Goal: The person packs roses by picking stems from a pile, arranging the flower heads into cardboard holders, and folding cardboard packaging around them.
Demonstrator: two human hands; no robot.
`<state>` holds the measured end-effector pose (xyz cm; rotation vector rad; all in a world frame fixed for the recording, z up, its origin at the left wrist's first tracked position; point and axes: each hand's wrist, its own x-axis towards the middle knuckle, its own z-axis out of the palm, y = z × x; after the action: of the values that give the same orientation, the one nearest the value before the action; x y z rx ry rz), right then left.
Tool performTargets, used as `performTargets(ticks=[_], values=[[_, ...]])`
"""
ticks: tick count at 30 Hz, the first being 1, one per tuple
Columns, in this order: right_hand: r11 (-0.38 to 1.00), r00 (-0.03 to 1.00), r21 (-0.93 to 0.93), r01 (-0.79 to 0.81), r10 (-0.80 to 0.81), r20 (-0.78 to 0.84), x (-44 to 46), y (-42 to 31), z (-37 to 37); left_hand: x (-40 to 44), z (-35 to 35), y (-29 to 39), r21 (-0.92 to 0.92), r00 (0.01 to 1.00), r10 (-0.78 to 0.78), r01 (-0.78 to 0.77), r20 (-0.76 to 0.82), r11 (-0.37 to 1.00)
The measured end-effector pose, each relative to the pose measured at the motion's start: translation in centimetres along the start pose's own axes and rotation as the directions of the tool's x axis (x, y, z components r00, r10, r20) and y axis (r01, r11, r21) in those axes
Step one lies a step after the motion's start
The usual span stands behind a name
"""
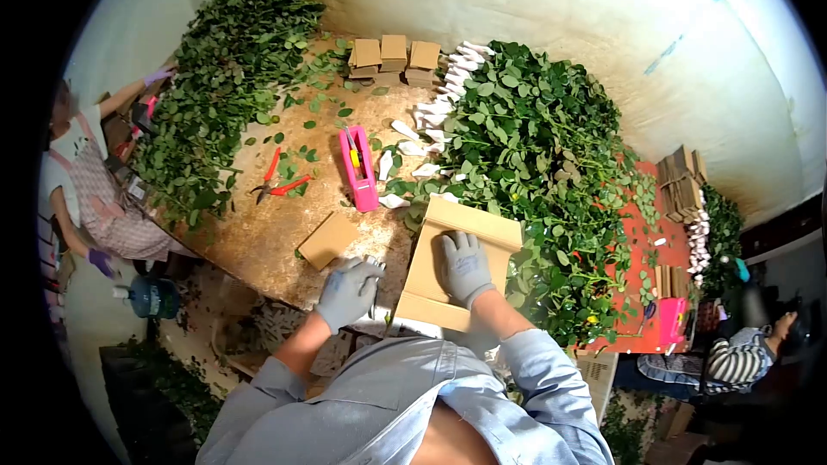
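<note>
My right hand (467, 267), in a grey glove, lies flat with fingers stretched out on a creased cardboard sheet (424, 280) with folded edges. The sheet rests at the table's front edge. Just left of it, my left hand (346, 293), also gloved in grey, has its fingers curled together by the table edge. A small dark and light object shows beside these fingers, too unclear to name. Above my left hand lies a smaller cardboard piece (328, 239). A pink tape dispenser (358, 169) stands farther back, with red-handled pruning shears (280, 179) to its left.
Leafy stems with white-wrapped ends (530, 120) are heaped at right; more greenery (228, 77) is piled at left. Cardboard stacks (394, 56) stand at the back. A red table (642, 250) adjoins on the right. One person (95, 181) is at left, another (724, 357) at right.
</note>
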<state>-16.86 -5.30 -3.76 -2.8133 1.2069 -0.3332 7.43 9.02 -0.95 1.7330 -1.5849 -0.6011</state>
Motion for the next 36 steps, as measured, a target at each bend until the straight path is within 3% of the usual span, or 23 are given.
performTargets(ticks=[2, 3, 5, 8, 10, 13, 16, 22, 24, 25, 26, 27, 28, 29, 30, 32, 36], values=[[1.0, 1.0, -0.025, 0.009, -0.008, 0.02, 0.2, 0.0, 0.2, 2.4, 0.6, 1.4, -0.058, 0.946, 0.294, -0.289, 0.133, 0.956], [1.0, 1.0, -0.023, 0.016, -0.015, 0.023, 0.3, -0.1, 0.0, 2.9, 1.3, 2.2, -0.082, 0.949, 0.289, -0.28, 0.128, 0.956], [1.0, 0.997, -0.018, 0.023, -0.021, 0.072, 0.5, -0.7, -1.4, 3.5, 2.6, 3.9, 0.057, 0.84, 0.429, -0.472, 0.33, 0.88], [0.998, 0.995, -0.012, 0.056, -0.055, 0.086, 0.4, 0.2, -0.2, 2.6, 5.5, 5.4, 0.296, 0.742, 0.278, -0.539, 0.61, 0.788], [0.999, 0.993, -0.011, 0.046, -0.045, 0.107, 0.5, 0.1, -0.5, 2.0, 6.0, 5.9, 0.35, 0.747, 0.256, -0.548, 0.614, 0.76], [0.998, 0.994, 0.017, 0.057, -0.058, 0.096, 0.7, -0.4, -1.1, 2.0, 6.9, 5.6, 0.375, 0.795, 0.174, -0.451, 0.581, 0.81], [0.995, 0.993, -0.055, 0.079, -0.074, 0.093, 0.8, -0.4, -0.6, 3.6, 6.8, 6.0, 0.321, 0.732, 0.061, -0.369, 0.678, 0.872], [0.995, 0.995, -0.042, 0.088, -0.086, 0.051, 0.6, 0.0, 0.4, 2.3, 5.8, 4.5, 0.28, 0.848, 0.175, -0.35, 0.501, 0.894], [0.993, 0.997, -0.08, 0.083, -0.083, 0.009, 0.4, 0.2, 0.8, 3.1, 4.6, 2.0, -0.11, 0.827, 0.274, -0.253, 0.492, 0.961], [0.994, 0.996, -0.064, 0.084, -0.083, 0.007, 0.4, 0.3, 0.8, 3.7, 3.3, 1.7, -0.293, 0.889, 0.192, -0.068, 0.416, 0.954], [0.996, 0.997, -0.058, 0.069, -0.067, 0.041, 0.4, 0.3, 0.7, 4.3, 1.6, 1.6, -0.281, 0.928, 0.024, 0.088, 0.373, 0.956], [0.996, 0.997, -0.048, 0.07, -0.068, 0.034, 0.4, 0.3, 0.8, 4.8, 0.2, 1.2, -0.079, 0.972, -0.068, 0.088, 0.227, 0.993], [0.997, 0.997, -0.044, 0.069, -0.068, 0.028, 0.4, 0.2, 0.8, 5.0, 1.5, -3.6, 0.063, 0.997, -0.07, 0.068, 0.036, 0.996], [0.997, 0.998, -0.037, 0.066, -0.065, 0.015, 0.4, 0.2, 0.7, 5.6, 0.2, -4.2, 0.195, 0.982, -0.188, 0.186, -0.01, 0.963], [0.997, 0.998, -0.031, 0.069, -0.069, 0.004, 0.4, 0.2, 0.5, 6.6, -0.7, -4.9, 0.376, 0.933, -0.359, 0.335, -0.006, 0.864], [0.998, 0.998, -0.028, 0.065, -0.065, -0.016, 0.4, 0.2, 0.2, 6.2, -0.8, -8.3, 0.617, 0.93, -0.364, 0.316, -0.052, 0.72], [0.997, 0.997, -0.031, 0.065, -0.066, -0.034, 0.3, 0.2, 0.0, 5.4, -0.3, -11.2, 0.744, 0.861, -0.509, 0.346, -0.009, 0.572]])
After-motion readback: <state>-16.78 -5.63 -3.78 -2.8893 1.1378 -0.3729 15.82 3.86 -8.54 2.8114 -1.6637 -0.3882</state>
